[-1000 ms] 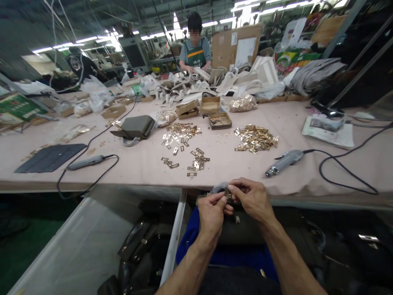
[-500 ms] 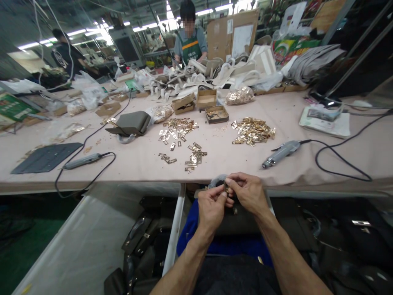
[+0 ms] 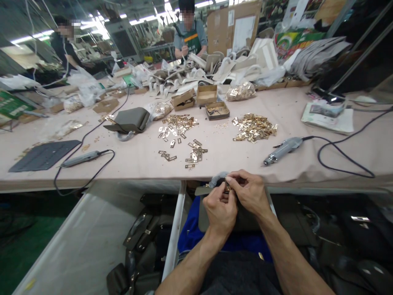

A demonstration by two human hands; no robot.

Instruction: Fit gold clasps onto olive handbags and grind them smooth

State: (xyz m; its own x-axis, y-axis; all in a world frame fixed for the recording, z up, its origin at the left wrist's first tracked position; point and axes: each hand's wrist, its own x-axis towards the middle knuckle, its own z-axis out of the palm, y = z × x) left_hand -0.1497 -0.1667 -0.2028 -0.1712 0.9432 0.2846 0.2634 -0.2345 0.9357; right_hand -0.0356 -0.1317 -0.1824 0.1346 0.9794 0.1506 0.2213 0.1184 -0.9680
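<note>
An olive-coloured handbag (image 3: 204, 215) rests on my lap against the table's front edge. Its handle (image 3: 218, 179) is wrapped in clear film. A small gold-coloured metal fitting (image 3: 227, 187) is pinched between both hands, over the bag. My right hand (image 3: 251, 191) closes on it from the right with thumb and fingers. From the left, my left hand (image 3: 221, 208) is closed against the same fitting, its fingertips partly hidden. Whether the fitting is attached to the bag cannot be seen.
Gold metal plates (image 3: 256, 128) lie heaped on the table, near dark plates (image 3: 196, 153) and a small box (image 3: 217, 111). Electric screwdrivers lie right (image 3: 284, 150) and left (image 3: 81, 159), with trailing cords. Another bag (image 3: 130, 121) stands left. Bins of bags (image 3: 147, 233) flank me. A co-worker (image 3: 190, 37) stands opposite.
My left hand has shifted right and turned, closing up to the right hand and uncovering the bag's left side. My right hand stays nearly in place. The co-worker opposite has raised a hand.
</note>
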